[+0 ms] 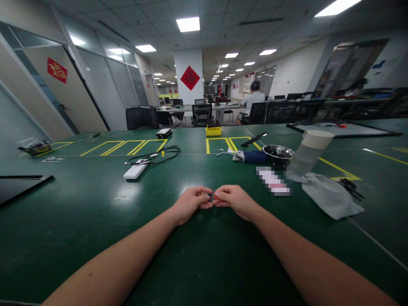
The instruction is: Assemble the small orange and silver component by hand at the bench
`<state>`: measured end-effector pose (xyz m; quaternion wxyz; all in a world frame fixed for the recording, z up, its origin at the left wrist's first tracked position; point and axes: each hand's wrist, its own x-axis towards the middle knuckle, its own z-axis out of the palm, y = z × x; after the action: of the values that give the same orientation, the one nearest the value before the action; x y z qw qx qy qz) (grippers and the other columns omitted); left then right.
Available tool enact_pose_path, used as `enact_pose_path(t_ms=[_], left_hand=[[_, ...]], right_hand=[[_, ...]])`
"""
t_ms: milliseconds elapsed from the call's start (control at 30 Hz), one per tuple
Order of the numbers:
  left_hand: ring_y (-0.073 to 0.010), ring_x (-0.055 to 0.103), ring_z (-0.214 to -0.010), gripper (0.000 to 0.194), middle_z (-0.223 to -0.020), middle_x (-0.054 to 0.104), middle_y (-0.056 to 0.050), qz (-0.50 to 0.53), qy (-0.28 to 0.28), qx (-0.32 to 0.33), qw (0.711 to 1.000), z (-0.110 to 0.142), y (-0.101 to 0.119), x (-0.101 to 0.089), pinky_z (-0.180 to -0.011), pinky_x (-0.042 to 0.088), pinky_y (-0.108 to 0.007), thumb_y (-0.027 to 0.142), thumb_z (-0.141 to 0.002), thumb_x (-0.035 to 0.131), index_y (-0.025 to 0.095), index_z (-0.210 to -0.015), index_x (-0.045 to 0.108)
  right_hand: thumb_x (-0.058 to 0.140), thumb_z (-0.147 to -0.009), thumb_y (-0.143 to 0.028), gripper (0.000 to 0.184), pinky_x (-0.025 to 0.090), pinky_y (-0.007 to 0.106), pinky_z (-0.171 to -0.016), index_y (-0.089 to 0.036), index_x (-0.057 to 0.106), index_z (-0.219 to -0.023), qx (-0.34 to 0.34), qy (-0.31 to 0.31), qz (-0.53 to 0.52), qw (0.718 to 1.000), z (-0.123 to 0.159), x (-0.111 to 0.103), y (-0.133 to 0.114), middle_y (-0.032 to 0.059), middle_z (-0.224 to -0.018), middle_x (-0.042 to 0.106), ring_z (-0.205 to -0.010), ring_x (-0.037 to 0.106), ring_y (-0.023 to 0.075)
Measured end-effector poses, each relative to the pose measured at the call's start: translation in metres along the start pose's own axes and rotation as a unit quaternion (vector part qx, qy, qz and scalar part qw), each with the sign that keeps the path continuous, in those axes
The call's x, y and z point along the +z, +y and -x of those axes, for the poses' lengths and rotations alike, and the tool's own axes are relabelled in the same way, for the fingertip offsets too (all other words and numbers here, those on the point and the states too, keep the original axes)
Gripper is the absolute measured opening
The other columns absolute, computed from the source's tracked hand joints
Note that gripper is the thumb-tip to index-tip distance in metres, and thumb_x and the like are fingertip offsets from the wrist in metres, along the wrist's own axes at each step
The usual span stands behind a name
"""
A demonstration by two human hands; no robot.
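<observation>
Over the green table (95, 238), my left hand (192, 204) and my right hand (235, 200) meet fingertip to fingertip, both pinched closed. Between the left thumb and fingers shows a small dark piece (210, 197), too small to name. My right fingers grip a small orange-red piece (215, 196), whose kind I cannot make out. The two pieces are side by side; whether they touch or are joined, I cannot tell. The fingers hide most of both.
Left of the hands lie a white power bank (136, 170) and a black cable (172, 149). To the right are a metal bowl (278, 155), a clear bottle (310, 155) and a grey pouch (330, 197). Further back stands a yellow box (213, 131). A person (253, 104) sits beyond.
</observation>
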<state>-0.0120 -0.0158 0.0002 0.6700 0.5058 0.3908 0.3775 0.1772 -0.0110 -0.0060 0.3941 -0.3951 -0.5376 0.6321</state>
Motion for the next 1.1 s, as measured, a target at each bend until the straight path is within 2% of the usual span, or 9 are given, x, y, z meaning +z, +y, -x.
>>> enact_pose_path(t_ms=[167,367,700,1100], left_hand=[[-0.0128,0.068,-0.068,0.022,-0.077,0.068,-0.008,0.005,-0.003,-0.004,1.000,-0.0027,-0.0027,-0.0027,-0.066,0.055,-0.020,0.029,-0.087,0.057,0.011,-0.098,0.064],[-0.0141,0.068,-0.065,0.035,-0.083,0.066,-0.011,0.045,0.018,-0.015,0.999,-0.0042,-0.0022,-0.0041,-0.061,0.056,-0.021,0.038,-0.091,0.049,0.007,-0.097,0.063],[-0.0162,0.069,-0.067,0.044,-0.084,0.068,-0.016,0.060,0.019,-0.018,0.998,-0.0051,-0.0043,-0.0063,-0.063,0.056,-0.023,0.045,-0.092,0.045,0.005,-0.101,0.062],[-0.0158,0.069,-0.066,0.044,-0.082,0.068,-0.015,0.061,0.021,-0.020,0.998,-0.0042,-0.0027,-0.0050,-0.062,0.056,-0.023,0.045,-0.092,0.045,0.006,-0.101,0.062]], right_hand=[[0.041,-0.095,-0.050,0.049,0.056,0.028,-0.065,-0.009,0.064,-0.082,0.036,0.013,-0.089,0.995,-0.0028,-0.0007,-0.0021,0.0128,-0.072,0.068,-0.065,0.068,0.0170],[0.028,-0.095,-0.058,0.064,0.055,0.030,-0.065,-0.009,0.064,-0.078,0.051,0.013,-0.133,0.990,-0.0032,-0.0013,-0.0029,0.0142,-0.073,0.068,-0.069,0.070,0.0199],[0.026,-0.096,-0.058,0.064,0.055,0.031,-0.067,-0.010,0.064,-0.077,0.061,0.011,-0.133,0.989,-0.0009,0.0007,-0.0070,0.0136,-0.073,0.068,-0.068,0.069,0.0192],[0.026,-0.095,-0.060,0.065,0.055,0.030,-0.067,-0.010,0.064,-0.077,0.061,0.011,-0.128,0.990,-0.0010,0.0002,-0.0061,0.0134,-0.073,0.069,-0.068,0.069,0.0192]])
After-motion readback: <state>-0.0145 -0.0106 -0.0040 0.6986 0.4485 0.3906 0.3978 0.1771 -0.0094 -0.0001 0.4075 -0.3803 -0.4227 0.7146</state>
